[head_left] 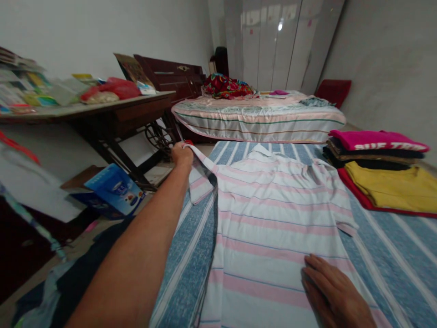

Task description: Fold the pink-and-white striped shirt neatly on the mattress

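Fingers of the left hand are closed around the end of a sleeve, pinching it and drawing it out to the side at the far-left corner of the striped shirt. The shirt lies spread flat, collar away from the camera, on a bed covered in blue-and-white stripes. The right hand rests palm down on the shirt's lower right part, its fingers spread flat and gripping nothing. Just beside the shirt on the right sits a stack of folded clothes, pink on top, with a yellow garment in front. A table stands to the left, with a blue box on the floor below it.
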Available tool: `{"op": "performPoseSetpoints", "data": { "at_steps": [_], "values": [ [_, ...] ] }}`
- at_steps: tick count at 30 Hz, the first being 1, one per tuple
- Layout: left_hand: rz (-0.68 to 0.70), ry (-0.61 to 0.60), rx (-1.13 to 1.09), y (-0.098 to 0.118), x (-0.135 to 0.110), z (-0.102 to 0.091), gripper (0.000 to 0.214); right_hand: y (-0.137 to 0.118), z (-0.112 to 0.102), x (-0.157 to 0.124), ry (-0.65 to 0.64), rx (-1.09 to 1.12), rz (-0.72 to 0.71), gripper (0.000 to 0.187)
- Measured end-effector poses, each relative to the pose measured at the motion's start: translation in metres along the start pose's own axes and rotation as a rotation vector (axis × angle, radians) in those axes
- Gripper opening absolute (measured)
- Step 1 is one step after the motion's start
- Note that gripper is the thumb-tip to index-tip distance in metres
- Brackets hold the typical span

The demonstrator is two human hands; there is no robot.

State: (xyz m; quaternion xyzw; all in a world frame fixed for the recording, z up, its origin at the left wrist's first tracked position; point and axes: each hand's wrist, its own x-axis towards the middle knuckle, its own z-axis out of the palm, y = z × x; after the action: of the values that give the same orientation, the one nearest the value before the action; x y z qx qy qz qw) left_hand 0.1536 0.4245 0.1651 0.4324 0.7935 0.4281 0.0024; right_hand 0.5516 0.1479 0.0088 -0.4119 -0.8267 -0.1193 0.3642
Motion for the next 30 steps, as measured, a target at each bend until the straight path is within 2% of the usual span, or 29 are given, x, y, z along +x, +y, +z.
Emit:
{"op": "performPoseSetpoints", "data": {
  "at_steps": [3,6,10,12,14,16,18,19,22,27,30],
  "values": [
    [0.074,-0.127,0.121,0.004,-0.017,0.006,0.039,-0.001,0.000,-0.001,-0.008,-0.001,0.013,0.021],
    [0.212,-0.314,0.238,0.003,-0.052,0.007,0.046,-0.002,0.000,-0.002,-0.021,-0.002,0.017,0.021],
    [0.330,-0.609,0.361,-0.008,-0.106,-0.006,0.018,-0.004,0.000,-0.003,-0.039,0.013,0.064,0.020],
    [0.336,-0.705,0.408,-0.017,-0.130,-0.019,0.017,-0.005,0.000,-0.002,-0.049,0.012,0.091,0.020],
    [0.306,-0.814,0.447,-0.026,-0.153,-0.034,0.027,-0.006,0.000,-0.002,-0.046,0.006,0.103,0.020],
    [0.218,-0.959,0.472,-0.035,-0.172,-0.047,0.035,-0.007,0.000,-0.001,-0.035,0.002,0.105,0.021],
    [0.125,-1.042,0.446,-0.043,-0.188,-0.055,0.034,-0.007,0.000,-0.002,-0.040,-0.001,0.114,0.021],
    [0.088,-1.039,0.408,-0.046,-0.194,-0.057,0.030,-0.007,0.001,-0.003,-0.049,-0.002,0.121,0.021],
    [0.036,-0.932,0.281,-0.051,-0.202,-0.062,0.015,-0.006,0.004,-0.005,-0.081,-0.005,0.141,0.021],
    [-0.096,-0.784,0.176,-0.054,-0.195,-0.076,0.010,-0.007,0.004,-0.005,-0.110,-0.009,0.160,0.022],
    [-0.200,-0.736,0.107,-0.060,-0.193,-0.086,0.008,-0.008,0.003,-0.002,-0.115,-0.018,0.159,0.023]
  ]
}}
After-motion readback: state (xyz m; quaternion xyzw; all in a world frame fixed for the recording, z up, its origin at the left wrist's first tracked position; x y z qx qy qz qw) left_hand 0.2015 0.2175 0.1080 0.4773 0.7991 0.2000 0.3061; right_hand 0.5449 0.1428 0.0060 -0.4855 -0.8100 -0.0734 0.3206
